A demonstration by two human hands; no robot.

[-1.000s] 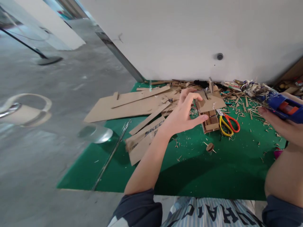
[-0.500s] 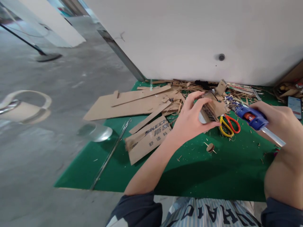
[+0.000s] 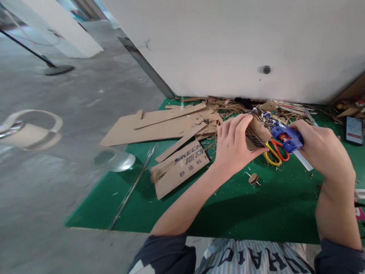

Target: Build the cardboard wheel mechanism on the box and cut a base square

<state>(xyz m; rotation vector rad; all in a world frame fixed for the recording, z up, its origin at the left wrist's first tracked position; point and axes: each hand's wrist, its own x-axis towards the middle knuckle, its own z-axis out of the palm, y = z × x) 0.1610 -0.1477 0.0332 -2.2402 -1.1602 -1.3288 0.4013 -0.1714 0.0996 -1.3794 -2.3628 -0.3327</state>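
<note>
My left hand [image 3: 232, 146] grips a small cardboard piece [image 3: 259, 129], fingers along its far side and thumb at its near edge. My right hand [image 3: 319, 146] is wrapped round a blue glue gun [image 3: 288, 137], a clear glue stick [image 3: 303, 160] poking out of its back. The gun's front end is close to the cardboard piece; whether they touch I cannot tell. Below them lie scissors [image 3: 273, 155] with one yellow and one red handle. Nearer to me, a small cardboard disc on a thin stick [image 3: 253, 179] rests on the green table [image 3: 242, 213].
Cardboard sheets [image 3: 125, 129] and a printed cardboard piece [image 3: 182, 165] lie to the left. Thin clear rods [image 3: 134, 186] and a clear cup [image 3: 116, 160] are near the left edge. Scraps line the white wall [image 3: 228, 49]. A phone [image 3: 354, 130] lies at right.
My right hand has brought the glue gun left, closer to the cardboard piece. My left hand has turned slightly, tilting that piece, with its fingers now closer together.
</note>
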